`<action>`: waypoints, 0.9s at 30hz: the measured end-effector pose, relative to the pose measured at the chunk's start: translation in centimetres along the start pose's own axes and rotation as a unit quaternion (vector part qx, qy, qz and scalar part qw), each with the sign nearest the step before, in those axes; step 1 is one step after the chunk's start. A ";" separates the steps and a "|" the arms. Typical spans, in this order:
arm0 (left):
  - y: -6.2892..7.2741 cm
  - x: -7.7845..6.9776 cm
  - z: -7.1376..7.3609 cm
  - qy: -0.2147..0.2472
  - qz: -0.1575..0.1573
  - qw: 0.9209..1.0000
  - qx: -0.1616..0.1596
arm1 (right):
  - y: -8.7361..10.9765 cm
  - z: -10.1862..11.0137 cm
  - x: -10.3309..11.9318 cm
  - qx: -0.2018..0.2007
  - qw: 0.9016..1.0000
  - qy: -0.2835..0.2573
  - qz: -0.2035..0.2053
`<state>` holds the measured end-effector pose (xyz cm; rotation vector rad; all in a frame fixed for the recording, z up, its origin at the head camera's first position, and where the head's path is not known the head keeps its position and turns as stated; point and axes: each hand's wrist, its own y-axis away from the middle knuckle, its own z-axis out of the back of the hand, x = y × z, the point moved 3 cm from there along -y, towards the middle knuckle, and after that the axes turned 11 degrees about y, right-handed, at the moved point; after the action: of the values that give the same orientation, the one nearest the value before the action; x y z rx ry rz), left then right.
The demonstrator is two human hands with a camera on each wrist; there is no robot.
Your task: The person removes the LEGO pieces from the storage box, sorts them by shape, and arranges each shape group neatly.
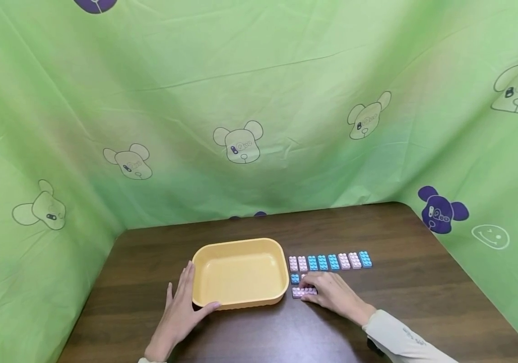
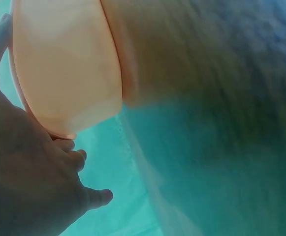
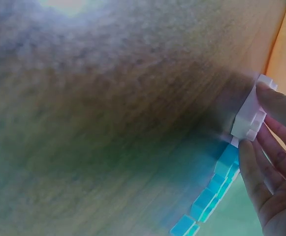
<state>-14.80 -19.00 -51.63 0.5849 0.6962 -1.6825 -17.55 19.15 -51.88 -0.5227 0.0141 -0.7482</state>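
A long pink building brick (image 1: 296,292) lies on the table to the right of a yellow plastic basin (image 1: 259,302). My right hand (image 1: 335,294) pinches this brick between thumb and finger; the right wrist view shows the pale brick (image 3: 248,114) in that grip. Just behind it sit a small blue brick (image 1: 295,279) and a pink one partly hidden by the fingers. Over at the basin's left end, my left hand (image 1: 178,313) rests against the wall with fingers extended, its thumb along the front rim. In the left wrist view those fingers touch the basin (image 2: 66,59).
Pink bricks (image 1: 343,260) and blue bricks (image 1: 322,262) stand in a row behind my right hand, reaching rightward from the basin. The brown wooden table (image 1: 159,262) meets a green patterned cloth (image 1: 186,191) at its back and sides.
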 end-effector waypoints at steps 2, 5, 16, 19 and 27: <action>0.0 0.0 0.0 0.001 0.001 1.000 0.001 | 0.0 0.0 0.0 0.002 1.000 0.001 -0.003; 0.0 0.0 -0.1 0.004 0.001 1.000 0.000 | 0.1 0.0 0.1 0.003 1.000 0.004 -0.005; -0.2 -0.2 -0.3 0.014 0.005 1.000 0.002 | 0.5 0.8 0.1 -0.023 1.000 0.013 -0.004; -0.1 -0.1 -0.3 0.015 0.006 1.000 0.002 | 0.7 1.3 -0.1 -0.029 0.999 0.014 -0.011; -0.1 -0.1 -0.3 0.026 0.008 1.000 0.005 | 2.4 2.6 -0.9 -0.045 0.994 0.041 -0.088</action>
<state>-14.88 -18.72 -51.72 0.6418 0.7200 -1.6608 -16.18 22.36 -50.83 -0.5839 0.0787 -0.9438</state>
